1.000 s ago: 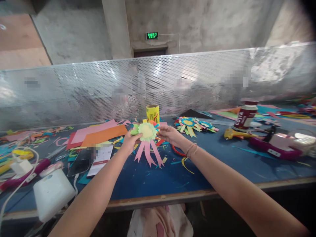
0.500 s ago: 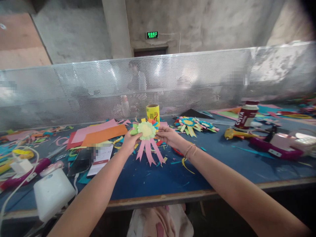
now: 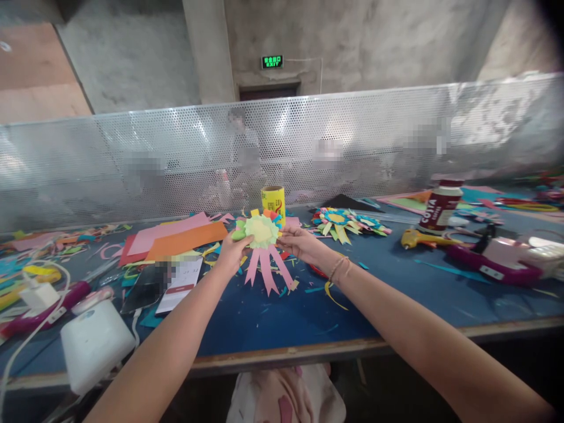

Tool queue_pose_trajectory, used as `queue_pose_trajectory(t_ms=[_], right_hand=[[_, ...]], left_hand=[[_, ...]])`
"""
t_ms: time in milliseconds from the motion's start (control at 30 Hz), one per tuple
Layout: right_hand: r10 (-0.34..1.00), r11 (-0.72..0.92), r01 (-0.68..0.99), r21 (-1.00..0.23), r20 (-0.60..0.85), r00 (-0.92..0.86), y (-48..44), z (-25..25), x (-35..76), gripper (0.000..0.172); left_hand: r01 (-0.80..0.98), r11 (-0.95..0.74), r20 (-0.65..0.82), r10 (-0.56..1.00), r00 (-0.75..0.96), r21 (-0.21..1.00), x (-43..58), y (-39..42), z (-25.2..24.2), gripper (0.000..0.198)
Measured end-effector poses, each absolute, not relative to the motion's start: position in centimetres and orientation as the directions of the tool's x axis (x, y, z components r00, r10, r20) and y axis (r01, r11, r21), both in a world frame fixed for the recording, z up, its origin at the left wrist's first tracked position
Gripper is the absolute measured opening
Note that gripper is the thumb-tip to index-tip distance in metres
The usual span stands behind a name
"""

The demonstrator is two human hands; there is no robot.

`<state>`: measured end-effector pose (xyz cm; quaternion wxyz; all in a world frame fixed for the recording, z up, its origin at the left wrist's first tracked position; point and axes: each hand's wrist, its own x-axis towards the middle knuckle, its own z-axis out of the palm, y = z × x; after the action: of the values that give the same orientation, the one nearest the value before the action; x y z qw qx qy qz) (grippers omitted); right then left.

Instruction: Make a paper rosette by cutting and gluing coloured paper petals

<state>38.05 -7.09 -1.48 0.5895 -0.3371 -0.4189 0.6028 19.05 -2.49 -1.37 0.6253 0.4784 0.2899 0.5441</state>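
Between my two hands, above the blue table, is a paper rosette (image 3: pixel 261 231) with a pale green ruffled centre, coloured loops around its edge and pink notched tails (image 3: pixel 267 271) hanging down. My left hand (image 3: pixel 233 251) pinches its left edge, the thumb lying on the front. On the other side, my right hand (image 3: pixel 299 242) has its fingers closed at the rosette's right edge. Directly behind it stands a yellow tape roll (image 3: pixel 274 201). Small paper scraps lie under the tails, and a red-handled tool (image 3: pixel 318 271) is partly hidden by my right wrist.
Finished-looking paper rosettes (image 3: pixel 337 220) lie right of centre. Farther right are a yellow glue gun (image 3: pixel 425 239), a brown bottle (image 3: pixel 440 207) and a purple device (image 3: pixel 493 264). On the left are coloured paper sheets (image 3: pixel 185 239), a phone (image 3: pixel 180 285) and a white box-shaped device (image 3: pixel 97 346). A perforated metal screen (image 3: pixel 176 158) borders the back.
The rosette stays between both hands, and its pink tails have shifted very slightly. Otherwise the hands and the table look the same.
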Motion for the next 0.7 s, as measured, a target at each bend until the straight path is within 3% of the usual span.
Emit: queue_pose_trajectory(t_ms=[700], right_hand=[[0.993, 0.051, -0.374, -0.926, 0.088, -0.083, -7.04, -1.37, 38.49, 0.028]], left_hand=[[-0.36, -0.109, 0.222, 0.931, 0.289, 0.926, 18.93, -2.44, -1.41, 0.057]])
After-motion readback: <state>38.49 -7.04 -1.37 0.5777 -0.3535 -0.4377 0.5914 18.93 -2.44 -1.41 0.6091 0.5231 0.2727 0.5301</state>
